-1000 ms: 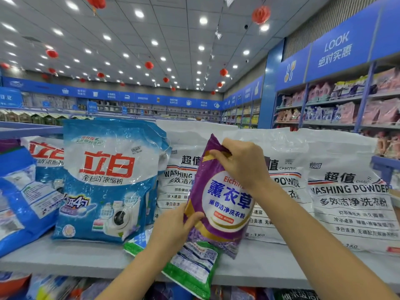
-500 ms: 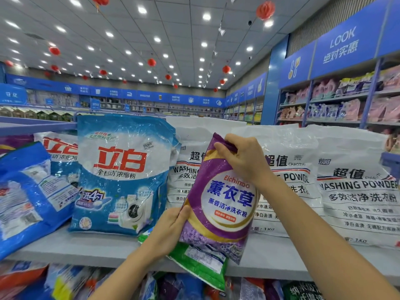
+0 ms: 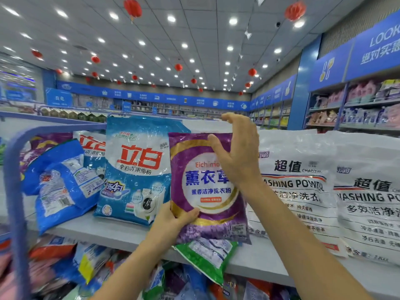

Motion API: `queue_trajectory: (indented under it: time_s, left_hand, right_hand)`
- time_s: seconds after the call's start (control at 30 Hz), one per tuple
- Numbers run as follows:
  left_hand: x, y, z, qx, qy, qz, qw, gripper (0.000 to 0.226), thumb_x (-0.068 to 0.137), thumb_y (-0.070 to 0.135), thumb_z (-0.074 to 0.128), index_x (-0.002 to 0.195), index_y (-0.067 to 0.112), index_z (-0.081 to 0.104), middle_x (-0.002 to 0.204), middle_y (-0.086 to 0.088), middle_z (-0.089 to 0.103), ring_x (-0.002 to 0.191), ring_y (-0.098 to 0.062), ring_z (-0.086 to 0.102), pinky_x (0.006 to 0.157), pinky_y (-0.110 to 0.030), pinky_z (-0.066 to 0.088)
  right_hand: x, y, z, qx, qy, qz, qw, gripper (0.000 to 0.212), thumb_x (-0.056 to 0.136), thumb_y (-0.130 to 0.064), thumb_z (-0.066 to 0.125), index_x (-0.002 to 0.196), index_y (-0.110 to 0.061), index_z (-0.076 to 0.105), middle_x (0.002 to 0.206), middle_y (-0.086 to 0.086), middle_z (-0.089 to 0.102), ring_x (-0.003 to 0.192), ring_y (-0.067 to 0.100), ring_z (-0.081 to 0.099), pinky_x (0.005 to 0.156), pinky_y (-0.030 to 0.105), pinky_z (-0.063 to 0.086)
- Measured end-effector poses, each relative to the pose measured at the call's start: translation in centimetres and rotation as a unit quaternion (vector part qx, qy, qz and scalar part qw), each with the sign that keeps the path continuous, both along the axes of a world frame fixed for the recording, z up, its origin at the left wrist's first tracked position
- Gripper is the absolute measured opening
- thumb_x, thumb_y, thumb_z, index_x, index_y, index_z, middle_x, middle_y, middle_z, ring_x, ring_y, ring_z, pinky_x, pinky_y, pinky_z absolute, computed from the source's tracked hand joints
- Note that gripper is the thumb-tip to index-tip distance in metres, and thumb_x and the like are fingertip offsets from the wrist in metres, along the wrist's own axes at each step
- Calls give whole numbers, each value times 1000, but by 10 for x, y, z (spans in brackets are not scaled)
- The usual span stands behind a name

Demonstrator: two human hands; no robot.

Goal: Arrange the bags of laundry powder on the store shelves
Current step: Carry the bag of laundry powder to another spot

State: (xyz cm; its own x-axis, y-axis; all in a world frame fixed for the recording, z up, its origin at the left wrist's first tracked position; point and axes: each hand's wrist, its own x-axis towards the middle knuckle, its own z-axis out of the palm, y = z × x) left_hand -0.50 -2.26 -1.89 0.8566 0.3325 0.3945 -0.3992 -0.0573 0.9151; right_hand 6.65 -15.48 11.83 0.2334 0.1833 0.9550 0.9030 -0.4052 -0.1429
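Crowding the purple bag (image 3: 207,187) gripped by left hand (image 3: 173,219), right hand (image 3: 238,152) splayed: blue bag (image 3: 136,169), white bags (image 3: 298,191).

Three blue bags (image 3: 138,169) (image 3: 62,187) (image 3: 92,148); three white bags (image 3: 296,191) (image 3: 368,202) (image 3: 201,126); two purple bags (image 3: 205,187) (image 3: 43,144); one green bag (image 3: 207,258)

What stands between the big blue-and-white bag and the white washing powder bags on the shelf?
Head view: the purple bag, upright, its lower edge gripped by the left hand; the right hand is open near its top.
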Motion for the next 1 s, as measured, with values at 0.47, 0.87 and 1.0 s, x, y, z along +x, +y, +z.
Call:
queue_trajectory:
  time_s: [0.47,0.87,1.0]
  left_hand:
    - [-95,62,-3,-70,-57,210,974,31,76,43,57,97,24,66,90,9,75,82,-9,72,62,-13,53]
    - [-228,197,-32,-253,-65,238,936,40,75,44,51,106,23,63,97,4,75,85,-12,72,68,-31,59]
    - [-281,270,-41,-265,-57,264,926,40,75,47,50,97,24,74,98,1,75,86,-15,72,73,-36,57]
  right_hand:
    - [-44,42,-119,-17,330,392,859,30,88,-51,49,107,-31,59,98,-10,69,86,19,68,76,45,55]
    - [-135,208,-140,-95,333,524,778,37,77,-63,58,111,-50,54,104,-17,69,91,4,67,76,16,50]
    - [-178,296,-153,-125,329,557,752,29,83,-53,56,111,-55,54,111,-23,65,101,-1,62,82,16,49]
